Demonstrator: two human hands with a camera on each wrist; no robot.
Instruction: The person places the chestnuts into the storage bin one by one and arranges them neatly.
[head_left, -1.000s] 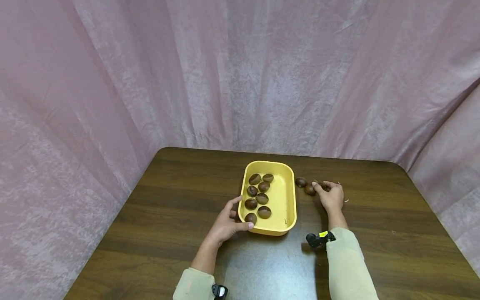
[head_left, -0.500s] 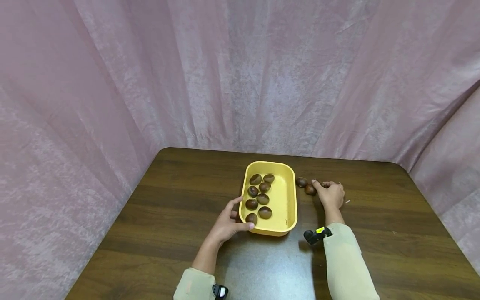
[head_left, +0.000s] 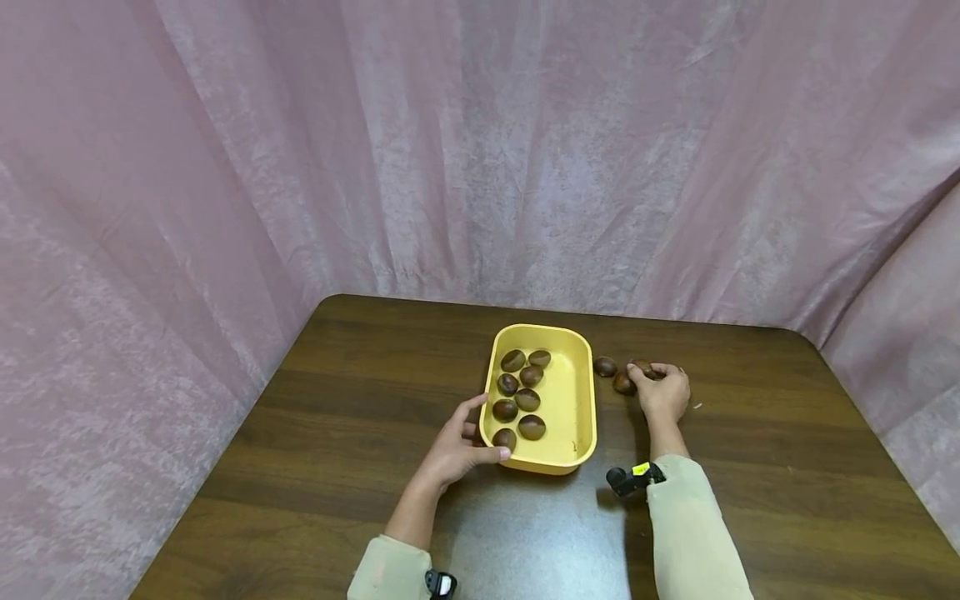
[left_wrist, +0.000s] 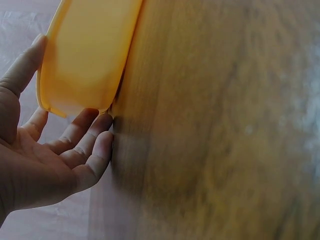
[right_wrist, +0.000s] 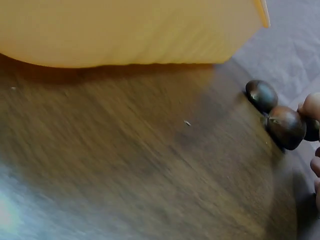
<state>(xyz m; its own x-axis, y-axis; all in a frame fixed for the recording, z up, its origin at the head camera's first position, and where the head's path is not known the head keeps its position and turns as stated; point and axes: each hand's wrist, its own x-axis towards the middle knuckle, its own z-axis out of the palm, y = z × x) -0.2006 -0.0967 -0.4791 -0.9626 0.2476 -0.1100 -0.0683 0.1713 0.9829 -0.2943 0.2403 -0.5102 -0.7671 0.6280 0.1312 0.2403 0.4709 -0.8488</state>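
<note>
A yellow rectangular tray (head_left: 564, 417) stands on the table with several brown chestnuts (head_left: 528, 400) along its left side. My left hand (head_left: 452, 454) holds the tray's near left corner, the thumb at the near rim and the fingers against the outer wall, as the left wrist view also shows. Right of the tray, my right hand (head_left: 664, 395) pinches a chestnut (head_left: 641, 366) between thumb and fingers, low over the table. Beside it lie two loose chestnuts, one nearer the tray (head_left: 605, 367) and one by the thumb (right_wrist: 287, 127). The right hand is mostly cut off in its wrist view.
The brown wooden table (head_left: 360, 392) extends on both sides of the tray. A pink curtain (head_left: 525, 167) hangs behind its far edge. A small pale scrap (head_left: 697, 406) lies to the right of the right hand.
The right hand's fingers have shifted slightly around the chestnuts, and the pinched chestnut now shows between thumb and fingers. The left hand and the tray hold their place.
</note>
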